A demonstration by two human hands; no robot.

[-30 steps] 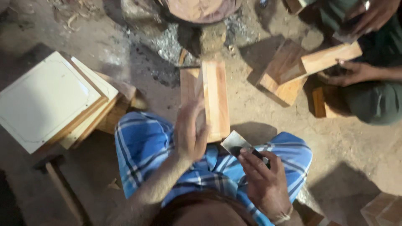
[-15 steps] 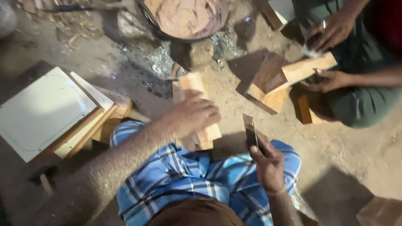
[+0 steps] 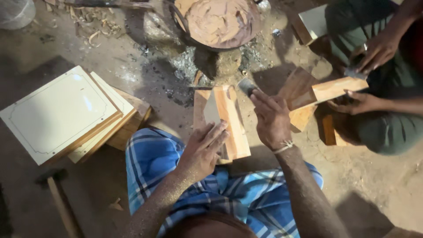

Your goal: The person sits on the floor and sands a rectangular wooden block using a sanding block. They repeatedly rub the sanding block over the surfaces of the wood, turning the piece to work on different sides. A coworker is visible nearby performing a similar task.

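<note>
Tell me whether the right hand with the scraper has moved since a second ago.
Yes. The right hand has risen from the lap up and forward, its scraper now near the pan of paste beside the wooden block.

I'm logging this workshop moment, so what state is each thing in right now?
Wooden frame: flat on the ground, pressed by the left hand.
Flat blade tool: raised over the frame, gripped in the right hand.
Round pan: filled with brownish paste.
White panels: stacked, tilted on wood.
Hammer: lying untouched on the ground.
Second wooden frame: held by another person's hands.
</note>
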